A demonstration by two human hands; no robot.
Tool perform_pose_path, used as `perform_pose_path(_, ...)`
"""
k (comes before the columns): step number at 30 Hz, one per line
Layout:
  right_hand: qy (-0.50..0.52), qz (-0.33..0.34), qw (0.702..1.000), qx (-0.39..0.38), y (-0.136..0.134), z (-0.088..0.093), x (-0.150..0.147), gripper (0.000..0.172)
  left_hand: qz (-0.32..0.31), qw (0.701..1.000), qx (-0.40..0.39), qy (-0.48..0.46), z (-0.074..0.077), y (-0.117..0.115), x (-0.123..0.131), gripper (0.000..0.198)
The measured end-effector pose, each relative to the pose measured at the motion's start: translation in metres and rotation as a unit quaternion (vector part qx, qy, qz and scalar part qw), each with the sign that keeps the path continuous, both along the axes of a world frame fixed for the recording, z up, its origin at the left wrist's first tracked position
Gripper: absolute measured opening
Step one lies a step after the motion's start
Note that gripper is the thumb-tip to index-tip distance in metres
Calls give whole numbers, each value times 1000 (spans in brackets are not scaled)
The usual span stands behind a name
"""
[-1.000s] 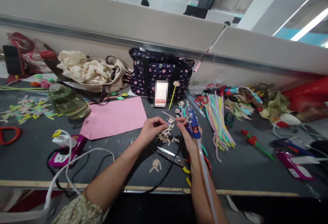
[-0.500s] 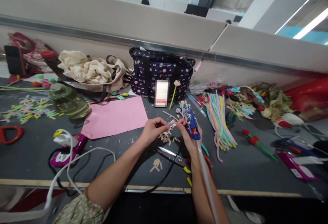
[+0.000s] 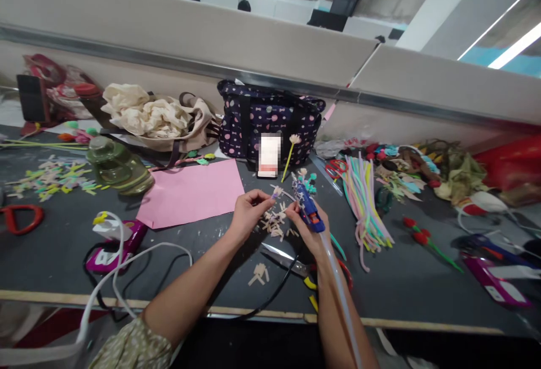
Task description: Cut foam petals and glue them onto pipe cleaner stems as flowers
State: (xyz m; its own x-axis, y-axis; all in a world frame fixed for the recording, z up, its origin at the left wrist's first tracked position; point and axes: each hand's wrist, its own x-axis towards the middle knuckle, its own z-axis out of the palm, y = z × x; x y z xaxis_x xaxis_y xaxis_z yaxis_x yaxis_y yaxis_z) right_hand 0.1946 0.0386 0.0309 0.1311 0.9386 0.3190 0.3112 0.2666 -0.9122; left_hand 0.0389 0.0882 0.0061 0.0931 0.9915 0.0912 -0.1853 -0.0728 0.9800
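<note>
My left hand is closed, thumb and fingertips pinching a small purple and cream flower made of short strips. In my right hand is a blue hot glue gun, with a long clear glue stick running back from it along my forearm. My right thumb and index finger come together beside the gun; whether a strip is between them is too small to tell. Below both hands lies a pile of short cream strips. Scissors with red handles lie partly under my right wrist.
A phone leans on a dark patterned bag, beside a cream flower on a stem. Pink paper and a green bottle lie left; pipe cleaners lie right. A black cable crosses the table's front.
My hands have drawn apart. The small flower in my left hand has come slightly up and left, away from my right fingertips. The glue gun stays in my right hand.
</note>
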Motion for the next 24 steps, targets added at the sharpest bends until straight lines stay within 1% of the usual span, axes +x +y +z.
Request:
perform_pose_path(2, -28, 40, 999, -19, 0, -2, 1, 17, 40, 999, -11, -22, 1, 2, -2, 22)
perform_pose_path(4, -42, 76, 996, -39, 0, -5, 1, 17, 66, 996, -22, -50, 1, 4, -4, 22)
perform_pose_path(7, -45, 114, 990, -64, -1, -8, 0, 17, 77, 994, -25, -73, 2, 6, -6, 22)
perform_pose_path(11, -42, 121, 988, -82, -1, -10, -1, 16, 72, 995, -18, -69, 1, 5, -5, 21)
perform_pose_path(17, -57, 151, 984, -76, 0, -10, 1, 14, 76, 996, 8, -41, 4, 4, -6, 20)
perform_pose_path(24, -45, 168, 981, -82, 0, -11, 2, 18, 85, 996, 30, -3, 7, 3, -7, 20)
